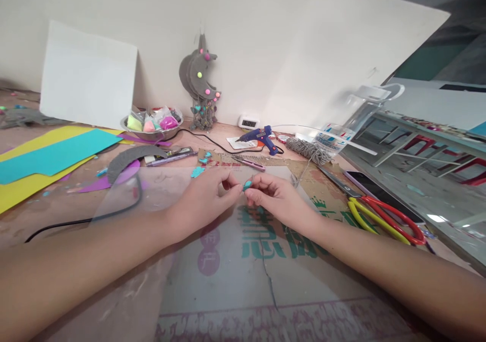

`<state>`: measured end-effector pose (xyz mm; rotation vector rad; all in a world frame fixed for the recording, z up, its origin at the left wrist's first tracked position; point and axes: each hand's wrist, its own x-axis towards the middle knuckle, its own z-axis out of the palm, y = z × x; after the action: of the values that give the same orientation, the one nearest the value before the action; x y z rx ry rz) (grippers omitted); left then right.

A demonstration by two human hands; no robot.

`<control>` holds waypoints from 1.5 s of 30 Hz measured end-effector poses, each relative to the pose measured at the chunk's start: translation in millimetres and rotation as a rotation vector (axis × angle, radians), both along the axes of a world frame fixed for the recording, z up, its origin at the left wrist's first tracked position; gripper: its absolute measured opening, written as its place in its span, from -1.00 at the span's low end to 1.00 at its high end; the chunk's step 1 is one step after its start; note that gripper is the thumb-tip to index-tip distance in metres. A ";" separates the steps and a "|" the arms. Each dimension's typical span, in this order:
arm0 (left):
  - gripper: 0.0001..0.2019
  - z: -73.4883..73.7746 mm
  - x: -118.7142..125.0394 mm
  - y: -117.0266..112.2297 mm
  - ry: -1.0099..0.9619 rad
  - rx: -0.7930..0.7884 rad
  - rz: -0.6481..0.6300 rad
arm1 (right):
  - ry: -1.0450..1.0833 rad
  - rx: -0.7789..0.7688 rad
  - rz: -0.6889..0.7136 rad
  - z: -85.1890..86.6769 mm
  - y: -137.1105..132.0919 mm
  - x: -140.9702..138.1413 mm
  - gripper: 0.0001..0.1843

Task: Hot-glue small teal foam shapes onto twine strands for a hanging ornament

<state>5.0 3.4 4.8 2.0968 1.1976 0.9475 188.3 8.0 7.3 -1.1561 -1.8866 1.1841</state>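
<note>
Between the fingertips of both hands is a small teal piece, perhaps foam, above a see-through sheet laid over printed cardboard. My left hand pinches it from the left, with thumb and index finger pressed together. From the right, my right hand is also closed on it; its fingers cover part of the piece. Several teal cut-outs lie just beyond my left hand. A pink-handled craft knife rests behind the hands. Grey cord lies below them.
Scissors and a phone lie at right. Farther back are a blue glue gun, a twine bundle, a clear jug and a bowl. A grey moon ornament hangs behind; coloured sheets lie left.
</note>
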 end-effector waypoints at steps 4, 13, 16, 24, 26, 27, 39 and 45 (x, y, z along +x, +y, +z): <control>-0.83 0.1 0.7 -1.3 0.009 0.003 -0.011 | -0.002 0.001 0.000 -1.2 -0.6 -0.6 -0.82; -0.82 4.7 0.2 -2.1 -0.011 -0.066 0.008 | -0.035 0.007 0.015 0.5 0.5 1.2 -0.81; -0.83 4.2 0.7 -1.7 -0.009 -0.070 -0.007 | -0.050 0.023 0.019 0.5 1.4 1.5 -0.82; -0.83 0.6 -0.8 0.9 0.031 -0.054 -0.027 | -0.096 0.036 0.028 0.5 0.0 1.3 -0.82; -0.82 2.0 -0.8 1.6 0.022 -0.093 -0.009 | -0.104 0.048 0.029 -0.1 0.1 1.9 -0.82; -0.82 2.6 -0.8 2.0 0.011 -0.119 -0.006 | -0.105 0.051 0.032 -0.6 0.2 2.2 -0.83; -0.81 2.8 -3.7 6.3 -0.183 -0.232 0.049 | -0.129 0.138 -0.019 -0.5 -2.9 3.1 -0.80; -0.80 4.4 -4.0 5.4 -0.205 -0.247 0.062 | -0.076 0.289 -0.065 -0.8 -6.4 4.9 -0.82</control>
<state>1.1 8.8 9.2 1.7356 1.2115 0.9625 193.1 1.6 6.4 -1.1050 -1.9826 0.8094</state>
